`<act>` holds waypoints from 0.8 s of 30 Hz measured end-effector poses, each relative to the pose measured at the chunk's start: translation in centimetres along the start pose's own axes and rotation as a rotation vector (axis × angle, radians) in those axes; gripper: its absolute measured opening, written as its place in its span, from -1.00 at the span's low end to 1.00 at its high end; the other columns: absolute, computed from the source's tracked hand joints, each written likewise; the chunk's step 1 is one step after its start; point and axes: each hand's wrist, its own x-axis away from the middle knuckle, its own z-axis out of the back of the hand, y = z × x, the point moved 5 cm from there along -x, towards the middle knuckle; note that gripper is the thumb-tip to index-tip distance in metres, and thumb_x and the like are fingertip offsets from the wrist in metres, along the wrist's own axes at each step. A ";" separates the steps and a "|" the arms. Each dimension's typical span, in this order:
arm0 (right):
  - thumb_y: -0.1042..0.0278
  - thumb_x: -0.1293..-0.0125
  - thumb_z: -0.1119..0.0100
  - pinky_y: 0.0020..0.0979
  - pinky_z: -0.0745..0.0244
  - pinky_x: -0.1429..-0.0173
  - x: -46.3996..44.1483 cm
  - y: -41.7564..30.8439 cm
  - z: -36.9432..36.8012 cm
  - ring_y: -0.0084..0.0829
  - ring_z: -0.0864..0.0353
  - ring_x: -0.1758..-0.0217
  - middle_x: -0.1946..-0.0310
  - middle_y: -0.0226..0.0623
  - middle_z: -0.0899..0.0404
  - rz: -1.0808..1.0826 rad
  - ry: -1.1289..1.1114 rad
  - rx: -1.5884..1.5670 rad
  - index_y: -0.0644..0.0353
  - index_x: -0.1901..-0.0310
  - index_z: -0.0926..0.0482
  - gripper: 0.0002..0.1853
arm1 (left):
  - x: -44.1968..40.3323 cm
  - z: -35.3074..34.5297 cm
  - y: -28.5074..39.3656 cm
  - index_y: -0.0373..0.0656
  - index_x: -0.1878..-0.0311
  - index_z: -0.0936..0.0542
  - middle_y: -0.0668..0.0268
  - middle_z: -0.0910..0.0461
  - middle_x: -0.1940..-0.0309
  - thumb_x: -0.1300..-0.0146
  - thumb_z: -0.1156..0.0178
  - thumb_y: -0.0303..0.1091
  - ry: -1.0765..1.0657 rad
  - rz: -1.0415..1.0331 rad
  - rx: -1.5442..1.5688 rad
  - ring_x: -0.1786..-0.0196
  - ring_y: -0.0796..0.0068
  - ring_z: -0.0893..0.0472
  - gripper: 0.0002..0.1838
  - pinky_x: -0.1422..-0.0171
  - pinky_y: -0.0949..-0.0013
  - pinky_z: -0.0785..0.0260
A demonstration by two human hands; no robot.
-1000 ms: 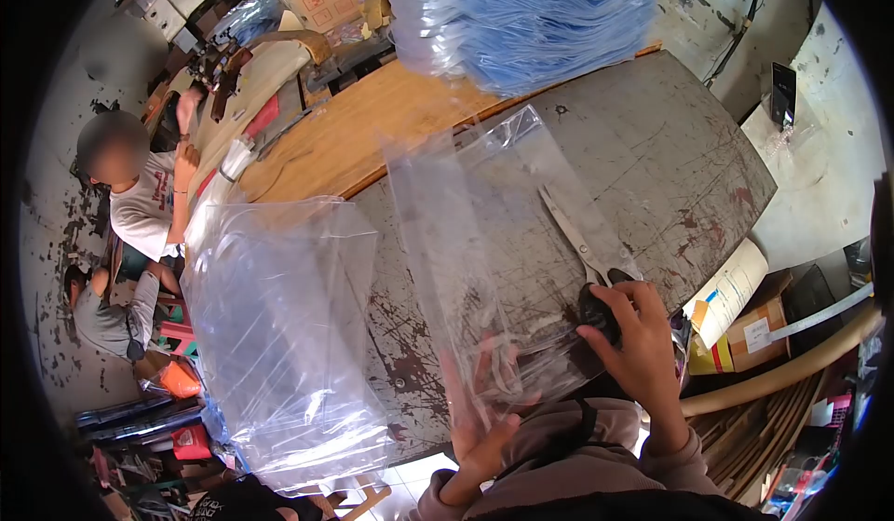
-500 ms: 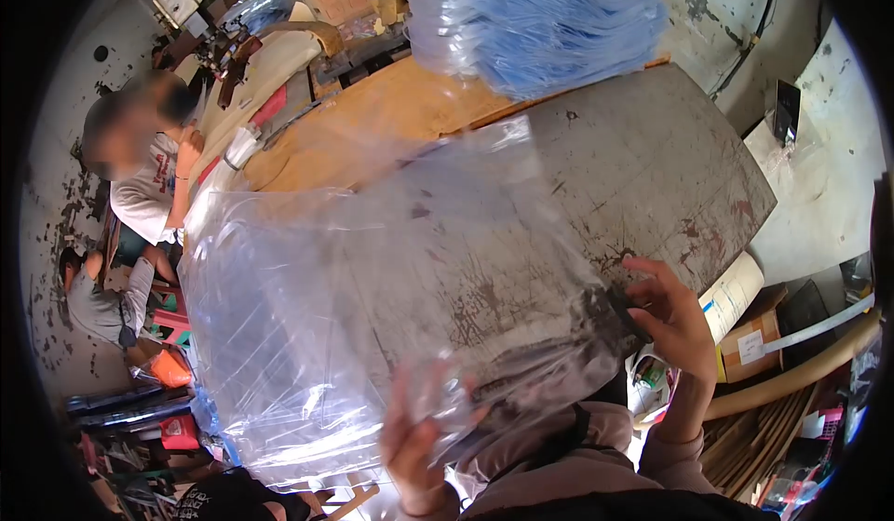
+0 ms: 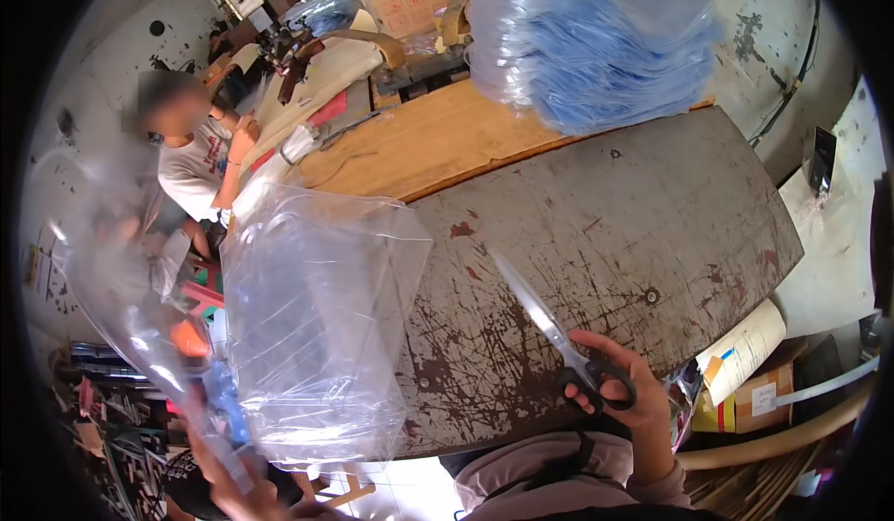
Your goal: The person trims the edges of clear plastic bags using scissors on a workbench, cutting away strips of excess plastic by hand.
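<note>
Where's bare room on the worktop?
Grey tabletop: bare between the scissors and the blue plastic pile. Wooden strip: bare stretch between that pile and the clear plastic pile. Crowded: under both piles, around the right hand.

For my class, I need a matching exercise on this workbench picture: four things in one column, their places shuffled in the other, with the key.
Things
1. Scissors
2. Bluish plastic pile
3. Clear plastic pile
4. Lifted plastic sheet

Places
A. Over the left part of the grey table
B. In the left hand, blurred
C. At the table's far side
D. In the right hand

Pairs: 1-D, 2-C, 3-A, 4-B
</note>
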 end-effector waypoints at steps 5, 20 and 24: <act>0.44 -0.03 -0.37 -0.53 -0.50 0.17 1.5 -0.3 0.0 -0.47 -0.59 0.27 0.28 -0.14 -0.59 0.037 0.075 0.225 0.36 -0.23 -0.28 -0.30 | -1.0 -11.0 10.8 -0.29 -0.27 -0.29 -0.13 -0.18 -0.29 0.13 -0.40 -0.14 -0.204 -0.169 0.110 -0.07 -0.01 -0.38 -0.13 -0.12 0.05 -0.32; 0.71 -0.04 -0.15 -0.57 -0.43 0.12 3.3 -3.9 0.9 -0.58 -0.52 0.21 0.21 -0.31 -0.54 0.331 0.579 1.006 0.25 -0.11 -0.43 -0.48 | -0.4 -10.1 14.1 -0.34 -0.23 -0.29 -0.14 -0.15 -0.29 -0.08 -0.26 -0.07 -0.726 -0.830 0.489 -0.30 0.00 -0.28 -0.26 -0.24 0.19 -0.29; 0.61 -0.03 -0.23 -0.49 -0.43 0.21 3.2 -4.2 -0.5 -0.41 -0.54 0.30 0.27 -0.22 -0.52 0.350 0.702 1.447 0.24 -0.03 -0.47 -0.55 | -1.7 -10.1 12.1 -0.27 -0.23 -0.30 -0.05 -0.23 -0.27 -0.10 -0.22 -0.05 -0.787 -1.035 0.301 -0.29 0.15 -0.31 -0.30 -0.27 0.23 -0.27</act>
